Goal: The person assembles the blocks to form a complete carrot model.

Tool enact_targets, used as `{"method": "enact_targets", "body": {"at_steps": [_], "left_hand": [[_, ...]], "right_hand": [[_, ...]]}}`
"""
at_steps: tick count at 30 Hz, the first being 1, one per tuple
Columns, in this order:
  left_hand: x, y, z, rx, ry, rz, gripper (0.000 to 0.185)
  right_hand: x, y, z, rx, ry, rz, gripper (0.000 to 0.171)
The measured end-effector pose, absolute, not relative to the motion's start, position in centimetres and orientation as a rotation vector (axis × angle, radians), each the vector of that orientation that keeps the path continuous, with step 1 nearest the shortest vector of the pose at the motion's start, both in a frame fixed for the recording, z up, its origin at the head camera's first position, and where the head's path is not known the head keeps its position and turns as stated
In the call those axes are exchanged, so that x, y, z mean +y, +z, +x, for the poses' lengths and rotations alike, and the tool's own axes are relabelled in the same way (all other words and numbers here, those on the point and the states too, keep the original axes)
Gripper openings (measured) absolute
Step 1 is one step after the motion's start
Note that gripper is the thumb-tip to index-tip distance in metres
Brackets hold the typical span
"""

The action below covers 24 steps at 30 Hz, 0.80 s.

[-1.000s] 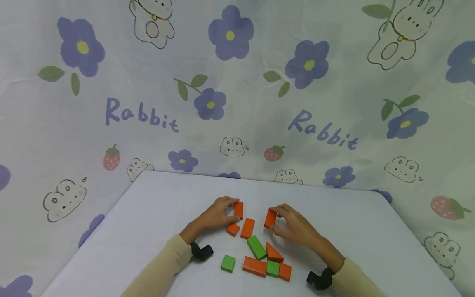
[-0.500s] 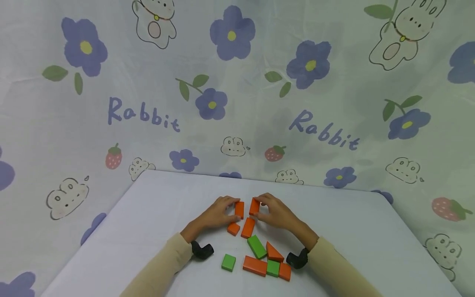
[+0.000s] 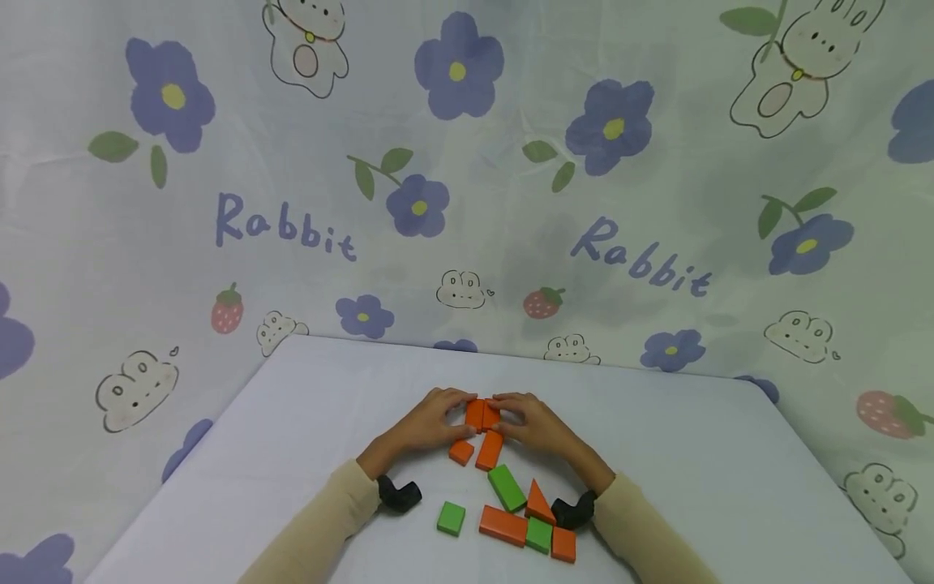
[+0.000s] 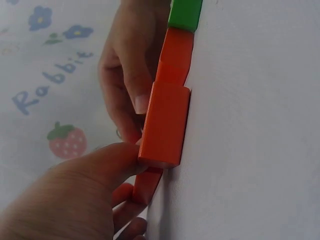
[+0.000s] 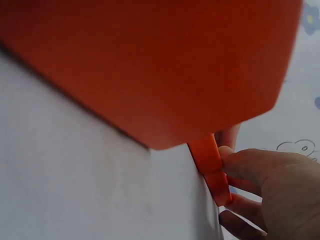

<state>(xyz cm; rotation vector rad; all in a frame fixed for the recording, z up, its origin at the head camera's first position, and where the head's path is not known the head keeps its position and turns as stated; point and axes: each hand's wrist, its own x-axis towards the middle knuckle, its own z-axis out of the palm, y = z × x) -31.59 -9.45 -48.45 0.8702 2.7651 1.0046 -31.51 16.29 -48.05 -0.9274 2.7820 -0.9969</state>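
Note:
In the head view, two orange blocks lie side by side, long edges together, between the hands. My left hand (image 3: 438, 418) pinches the left orange block (image 3: 474, 414) between thumb and fingers at its near and far ends. From the other side, my right hand (image 3: 536, 423) holds the right orange block (image 3: 491, 415) the same way. Just below them lie a small five-sided orange block (image 3: 461, 452) and a slanted orange block (image 3: 489, 450). The left wrist view shows an orange block (image 4: 165, 125) covering part of the left fingers. An orange block (image 5: 150, 65) fills much of the right wrist view.
Nearer the person lie a long green block (image 3: 507, 487), an orange triangle (image 3: 538, 501), a long orange block (image 3: 503, 526), a green block (image 3: 539, 535), an orange square (image 3: 564, 544) and a separate green square (image 3: 451, 518). The right wrist camera (image 3: 574, 509) sits close against the triangle.
My right hand has moved left with its orange block until it meets the left one. The left hand stays in place. The triangle has turned and the orange square has shifted slightly nearer the person.

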Motion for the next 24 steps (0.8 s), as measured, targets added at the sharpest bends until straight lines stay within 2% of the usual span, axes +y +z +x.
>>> {"method": "enact_targets", "body": {"at_steps": [24], "left_hand": [[-9.51,-48.57,-31.75,2.784,0.989,0.873,0.063]], "right_hand": [[16.49,-48.26,-31.25,2.746,-1.077,-0.868,0.042]]}}
